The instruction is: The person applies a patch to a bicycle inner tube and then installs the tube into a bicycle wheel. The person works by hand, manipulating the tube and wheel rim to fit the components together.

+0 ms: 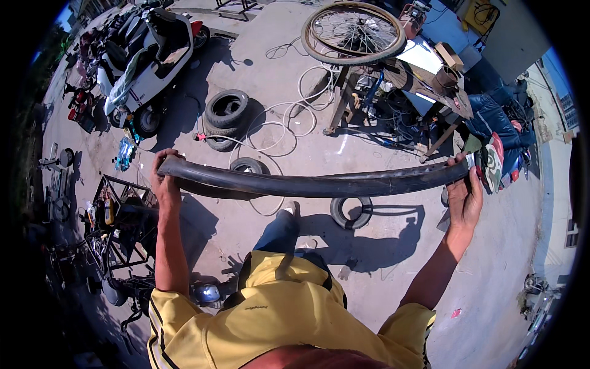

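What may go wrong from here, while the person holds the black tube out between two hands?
1. The left hand and the right hand hold the black tube only near its ends; if one slips, that end could drop or swing.
2. The pale hose lies in loose loops ahead and might catch a foot.
3. The small tyre, lying partly under the raised tube in this view, could be overlooked and cause a stumble.

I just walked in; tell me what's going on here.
Someone in a yellow shirt is holding up a long black rubber tube, drawn out lengthwise in front of them. The left grip has one end, the right grip the other. Stacked tyres stand on the ground beyond it, a loose tyre lies nearer, and a spoked wheel is by a cluttered workbench.
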